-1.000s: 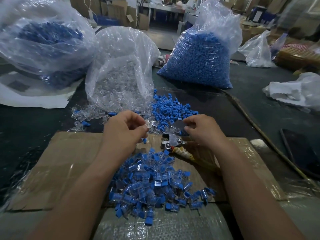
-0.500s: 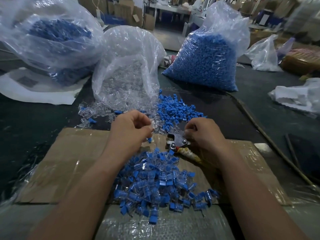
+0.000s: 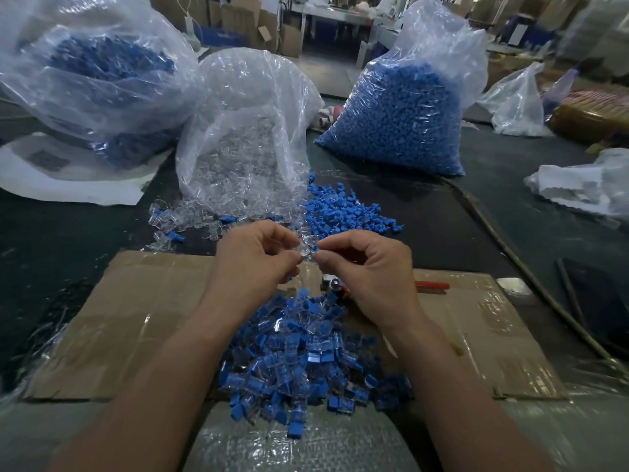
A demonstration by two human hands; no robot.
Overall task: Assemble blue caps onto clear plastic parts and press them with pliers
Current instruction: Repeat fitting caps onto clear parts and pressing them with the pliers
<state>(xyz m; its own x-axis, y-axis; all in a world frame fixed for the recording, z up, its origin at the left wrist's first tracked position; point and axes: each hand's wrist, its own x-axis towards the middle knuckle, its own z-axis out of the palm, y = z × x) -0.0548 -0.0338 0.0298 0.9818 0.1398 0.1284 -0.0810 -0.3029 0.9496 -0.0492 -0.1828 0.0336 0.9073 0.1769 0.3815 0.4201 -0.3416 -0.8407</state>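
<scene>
Grips of left hand [image 3: 253,264] and right hand [image 3: 367,277] pinch clear part [image 3: 306,248]; pliers [image 3: 432,286] mostly hidden.

Assembled pile [image 3: 299,362] on cardboard [image 3: 136,318], pliers [image 3: 430,286] at rt (part hidden); bags [image 3: 245,137] behind.

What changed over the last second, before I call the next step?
The right hand left the pliers and moved left to meet the left hand. Both now pinch at the clear part, the right apparently with a blue cap. Left hand kept its grip. Pliers and finished pile stayed put.
</scene>
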